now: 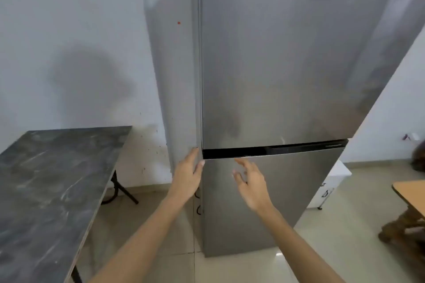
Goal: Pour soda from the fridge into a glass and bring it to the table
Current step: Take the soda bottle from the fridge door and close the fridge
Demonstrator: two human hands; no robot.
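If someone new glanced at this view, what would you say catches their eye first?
The tall steel fridge fills the centre and right of the view, both doors shut, with a dark gap between the upper and lower door. Both bare hands reach toward that gap: the left hand at the fridge's left edge, the right hand open in front of the lower door. A dark marbled table stands at the left.

I'm in a home kitchen. A tall steel fridge (276, 76) stands before my hands, a dark marble-patterned table (46, 179) left.
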